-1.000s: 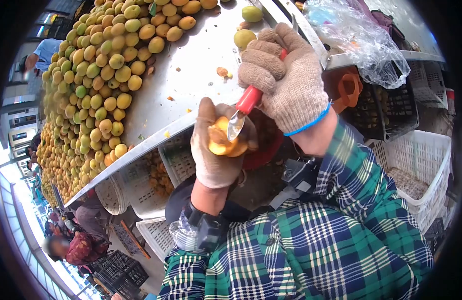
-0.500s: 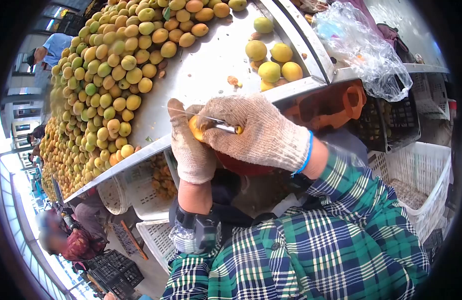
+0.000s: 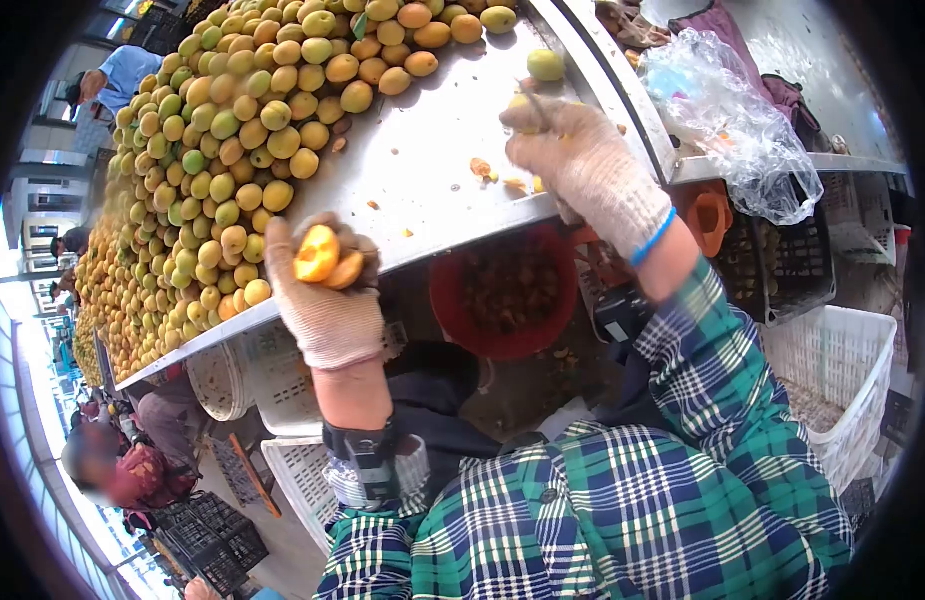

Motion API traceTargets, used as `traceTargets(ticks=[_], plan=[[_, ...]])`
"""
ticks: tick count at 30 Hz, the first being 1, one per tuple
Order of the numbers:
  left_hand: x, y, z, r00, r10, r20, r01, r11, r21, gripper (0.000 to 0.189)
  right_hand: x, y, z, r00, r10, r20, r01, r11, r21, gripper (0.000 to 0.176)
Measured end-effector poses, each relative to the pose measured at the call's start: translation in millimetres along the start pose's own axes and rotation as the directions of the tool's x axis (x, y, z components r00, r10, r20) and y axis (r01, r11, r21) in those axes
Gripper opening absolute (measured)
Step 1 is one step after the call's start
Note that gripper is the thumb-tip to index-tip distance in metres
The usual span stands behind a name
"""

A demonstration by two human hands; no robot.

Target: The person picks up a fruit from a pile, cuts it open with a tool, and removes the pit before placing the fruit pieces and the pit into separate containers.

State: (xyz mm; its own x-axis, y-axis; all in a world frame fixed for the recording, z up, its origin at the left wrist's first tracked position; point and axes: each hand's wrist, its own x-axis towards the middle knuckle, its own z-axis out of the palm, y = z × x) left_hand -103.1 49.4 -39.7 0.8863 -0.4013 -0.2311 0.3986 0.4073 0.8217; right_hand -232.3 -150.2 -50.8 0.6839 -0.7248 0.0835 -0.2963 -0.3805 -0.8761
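Wearing a soiled knit glove, my left hand [image 3: 323,300] is curled around a split yellow-orange fruit [image 3: 318,253], its cut faces turned up, at the table's front edge. My right hand [image 3: 588,165], also gloved, is over the small group of fruit at the right of the metal table [image 3: 433,150], hiding most of it. A thin knife blade seems to stick up by its fingers, partly blurred. One green-yellow fruit [image 3: 546,65] shows just beyond. Small orange scraps [image 3: 481,167] lie between the hands.
A large fruit pile [image 3: 223,130] covers the table's left. Below the edge are a red bucket [image 3: 503,290] with dark contents and white crates [image 3: 833,370]. A clear plastic bag [image 3: 728,130] hangs at the right. Other people [image 3: 133,465] are at the far left.
My hands have parted: the left moved left and down with the fruit, now split open; the right moved up and right to the fruit group. The red bucket is now more visible.
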Motion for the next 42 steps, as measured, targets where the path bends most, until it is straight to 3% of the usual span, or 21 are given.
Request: traceTargets(ticks=[1,2,4,5,8,10,12,16,17,18,21,23,24,26,28,32,34,36,38,40,42], plan=[[2.3,8.9,-6.7,0.999,0.008,0.033,-0.006,0.999,-0.051,0.040,1.9,-11.2,-0.9,0.999,0.004,-0.034,-0.001,0.996,0.092,0.033],[8.0,19.1,-18.2,0.997,0.016,0.082,-0.011,0.998,-0.064,0.045,-6.6,-23.3,-13.3,0.984,0.174,0.030,-0.170,0.889,0.424,0.032],[9.7,35.6,-25.4,0.990,0.108,-0.094,-0.115,0.990,-0.076,0.041,6.4,-9.0,-21.9,0.978,0.202,0.052,-0.180,0.692,0.699,0.029],[4.4,39.4,-23.5,0.940,0.189,-0.283,-0.201,0.979,-0.017,0.038,6.8,-4.7,-26.0,0.972,0.232,-0.024,-0.136,0.646,0.751,0.024],[3.7,62.3,-81.6,0.914,0.220,-0.342,-0.204,0.975,0.084,0.039,14.5,5.6,-34.2,0.932,0.361,-0.009,-0.178,0.480,0.859,0.020],[-2.8,66.6,-122.2,0.865,0.381,-0.326,-0.223,0.875,0.429,0.043,13.3,9.8,-37.5,0.944,0.329,0.004,-0.162,0.455,0.876,0.018],[7.7,71.1,-182.8,0.823,0.371,-0.430,-0.072,0.820,0.568,0.048,10.9,8.0,-40.0,0.964,0.257,0.062,-0.179,0.463,0.868,0.018],[24.8,44.2,-311.6,0.877,0.042,-0.478,0.306,0.718,0.625,0.048,7.4,3.4,-37.8,0.957,0.281,0.066,-0.193,0.453,0.870,0.017],[16.3,41.4,-296.5,0.788,-0.033,-0.615,0.473,0.672,0.570,0.050,6.2,3.7,-37.7,0.960,0.277,0.038,-0.169,0.468,0.868,0.016],[15.8,44.1,-290.1,0.828,0.072,-0.556,0.445,0.520,0.729,0.051,4.9,4.5,-37.8,0.961,0.278,0.009,-0.148,0.483,0.863,0.015],[28.7,40.9,-267.4,0.895,0.259,-0.364,0.184,0.529,0.828,0.042,7.1,9.7,-36.1,0.959,0.282,-0.023,-0.061,0.284,0.957,0.016],[45.4,51.0,-225.9,0.923,0.376,-0.082,-0.148,0.543,0.826,0.035,7.8,8.3,-39.9,0.959,0.281,-0.036,-0.015,0.177,0.984,0.020],[42.0,59.7,-178.7,0.933,0.345,-0.103,-0.091,0.502,0.860,0.033,6.8,5.6,-41.7,0.952,0.306,0.018,-0.052,0.102,0.993,0.021],[57.2,58.1,-135.5,0.904,0.394,0.169,-0.360,0.483,0.798,0.031,2.3,0.9,-43.5,0.929,0.347,0.131,-0.120,-0.053,0.991,0.034],[51.2,65.8,-53.5,0.932,0.304,0.199,-0.285,0.273,0.919,0.030,0.0,-11.7,-46.6,0.867,0.485,0.118,-0.174,0.072,0.982,0.041],[97.7,37.6,31.7,0.799,0.142,0.585,-0.595,0.038,0.803,0.030,-3.0,-24.0,-48.1,0.865,0.486,0.126,-0.245,0.190,0.951,0.043],[127.7,17.2,59.9,0.847,-0.016,0.531,-0.530,-0.080,0.844,0.040,7.0,-19.3,-43.4,0.850,0.504,0.153,-0.321,0.267,0.909,0.035],[155.3,-6.9,68.7,0.787,-0.007,0.617,-0.601,-0.237,0.764,0.047,6.9,-22.4,-38.8,0.864,0.495,0.093,-0.308,0.374,0.875,0.025],[183.0,-37.9,67.3,0.743,0.045,0.668,-0.636,-0.263,0.725,0.054,10.3,-20.1,-39.5,0.901,0.419,0.116,-0.309,0.428,0.849,0.026],[186.4,-52.6,79.1,0.801,0.005,0.598,-0.577,-0.258,0.775,0.058,15.9,-13.4,-36.7,0.919,0.355,0.174,-0.308,0.368,0.877,0.028],[184.3,-56.4,88.7,0.795,0.037,0.606,-0.480,-0.572,0.665,0.057,19.4,-17.9,-39.3,0.904,0.344,0.255,-0.377,0.358,0.854,0.030]])
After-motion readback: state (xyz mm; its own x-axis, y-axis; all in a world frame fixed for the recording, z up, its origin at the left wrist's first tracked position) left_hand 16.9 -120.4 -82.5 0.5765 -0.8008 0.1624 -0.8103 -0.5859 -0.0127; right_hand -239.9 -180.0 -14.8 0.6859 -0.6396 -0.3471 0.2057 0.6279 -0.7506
